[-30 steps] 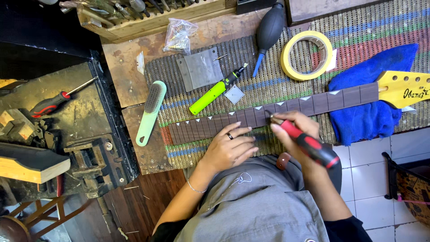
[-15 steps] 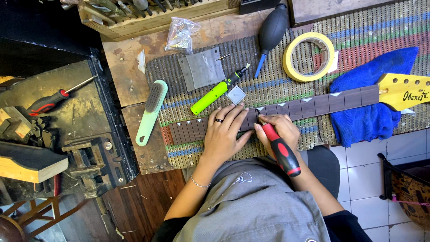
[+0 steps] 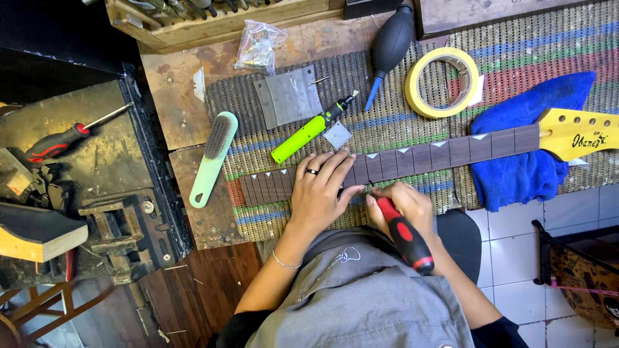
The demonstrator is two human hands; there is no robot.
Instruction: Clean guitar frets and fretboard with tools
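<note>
Here, left hand (image 3: 319, 193) flat, open on the guitar neck (image 3: 412, 158); right hand (image 3: 403, 206) beside it, closed around a red-handled tool (image 3: 405, 235).

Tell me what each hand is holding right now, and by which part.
The right hand grips a screwdriver by the upper part of its red and black handle. The left hand holds nothing; it lies flat on the guitar neck.

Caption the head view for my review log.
Left hand presses flat on a guitar neck over a striped mat; right hand grips a red-handled tool at its edge.
</note>
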